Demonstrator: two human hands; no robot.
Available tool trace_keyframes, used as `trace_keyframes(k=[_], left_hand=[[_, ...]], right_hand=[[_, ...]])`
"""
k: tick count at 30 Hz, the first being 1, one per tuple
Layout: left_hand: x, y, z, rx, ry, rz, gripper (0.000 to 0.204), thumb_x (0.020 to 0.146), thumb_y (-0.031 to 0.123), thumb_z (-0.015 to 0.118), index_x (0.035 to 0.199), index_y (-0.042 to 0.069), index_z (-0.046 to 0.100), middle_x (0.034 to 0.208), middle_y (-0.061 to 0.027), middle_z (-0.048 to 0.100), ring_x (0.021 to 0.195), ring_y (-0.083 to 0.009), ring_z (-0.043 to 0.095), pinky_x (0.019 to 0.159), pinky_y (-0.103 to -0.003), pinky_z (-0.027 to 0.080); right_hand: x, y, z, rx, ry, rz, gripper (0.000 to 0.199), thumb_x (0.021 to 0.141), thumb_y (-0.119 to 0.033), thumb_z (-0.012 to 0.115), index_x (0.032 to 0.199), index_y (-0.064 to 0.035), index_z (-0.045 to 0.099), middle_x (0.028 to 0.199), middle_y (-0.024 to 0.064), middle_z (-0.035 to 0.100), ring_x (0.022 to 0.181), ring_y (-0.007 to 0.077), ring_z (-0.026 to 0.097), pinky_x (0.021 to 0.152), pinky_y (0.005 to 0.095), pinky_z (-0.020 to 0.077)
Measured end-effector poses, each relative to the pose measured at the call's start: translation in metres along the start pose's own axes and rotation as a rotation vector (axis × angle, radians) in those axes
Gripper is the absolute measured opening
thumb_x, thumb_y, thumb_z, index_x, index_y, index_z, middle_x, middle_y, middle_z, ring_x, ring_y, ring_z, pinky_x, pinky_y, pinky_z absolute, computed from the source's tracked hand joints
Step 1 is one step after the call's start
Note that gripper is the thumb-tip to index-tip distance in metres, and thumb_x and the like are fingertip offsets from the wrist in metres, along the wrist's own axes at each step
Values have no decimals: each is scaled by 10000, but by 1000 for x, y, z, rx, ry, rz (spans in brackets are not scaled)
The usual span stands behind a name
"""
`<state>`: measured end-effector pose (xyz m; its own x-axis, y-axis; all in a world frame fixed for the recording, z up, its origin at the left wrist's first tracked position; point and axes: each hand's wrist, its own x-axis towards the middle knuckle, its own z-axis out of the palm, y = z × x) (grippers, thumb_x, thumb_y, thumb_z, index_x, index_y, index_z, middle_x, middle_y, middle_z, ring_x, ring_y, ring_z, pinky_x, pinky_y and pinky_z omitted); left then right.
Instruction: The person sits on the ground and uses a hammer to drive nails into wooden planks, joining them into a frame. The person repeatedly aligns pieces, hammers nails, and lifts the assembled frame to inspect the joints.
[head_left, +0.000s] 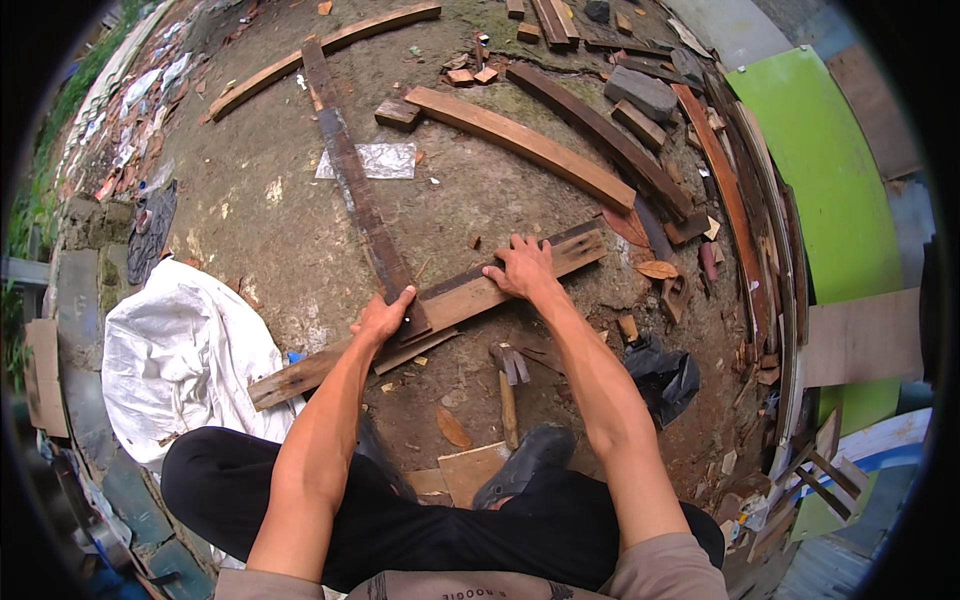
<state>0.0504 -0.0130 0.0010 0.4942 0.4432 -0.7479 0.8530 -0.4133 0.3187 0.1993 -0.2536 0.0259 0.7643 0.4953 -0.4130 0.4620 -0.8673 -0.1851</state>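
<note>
A long wooden beam (470, 302) lies slantwise on the ground in front of me. Across it rests the near end of a dark, weathered plank (358, 205), which stretches away up the picture. My left hand (382, 320) grips that near end at the crossing, its thumb along the plank's edge. Over the right part of the beam, my right hand (524, 270) is wrapped, fingertips on the far edge. Between my feet and the beam is a hammer (509, 400) with a wooden handle. A thin wood offcut (415, 350) sits just below the crossing.
A white sack (190, 350) is on my left, a black plastic bag (665, 380) on my right. Beyond the beam are a lighter timber (525, 145), a dark timber (605, 140) and a clear plastic sheet (385, 161). Stacked boards and a green panel (815, 165) line the right side.
</note>
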Motion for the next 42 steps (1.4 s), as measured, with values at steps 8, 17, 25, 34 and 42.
trace_keyframes(k=[8,17,25,34,42], left_hand=[[15,-12,5,-56,-2,48,1104,767,838,517,1434,-40,459,1440,-257,518,1369,-396,461,1124,-571,195],[15,-11,6,-77,-25,22,1166,761,849,509,1458,-80,408,1464,-297,472,1406,-432,401,1163,-614,96],[12,-9,4,-105,-45,12,1130,776,823,531,1443,-83,427,1443,-300,491,1390,-433,420,1162,-618,88],[2,-3,1,-105,-14,40,1059,783,798,551,1415,-48,483,1411,-266,542,1360,-423,462,1149,-613,106],[5,-5,1,-88,-4,30,1063,770,808,555,1402,-45,502,1400,-273,549,1343,-428,479,1141,-608,121]], right_hand=[[0,1,7,31,57,-13,495,932,-525,591,1230,-144,695,1327,108,553,1308,319,455,1100,610,285],[4,5,12,47,82,-55,506,932,-504,591,1262,-127,663,1319,113,589,1305,329,487,1155,669,185],[8,6,13,106,7,-51,515,929,-480,585,1280,-104,612,1295,145,638,1321,348,482,1167,692,117],[10,1,0,86,-85,-20,517,940,-464,573,1326,-121,585,1343,137,611,1344,341,466,1171,693,104],[12,0,6,95,-82,1,538,951,-460,570,1379,-134,554,1383,136,582,1372,335,436,1180,683,77]])
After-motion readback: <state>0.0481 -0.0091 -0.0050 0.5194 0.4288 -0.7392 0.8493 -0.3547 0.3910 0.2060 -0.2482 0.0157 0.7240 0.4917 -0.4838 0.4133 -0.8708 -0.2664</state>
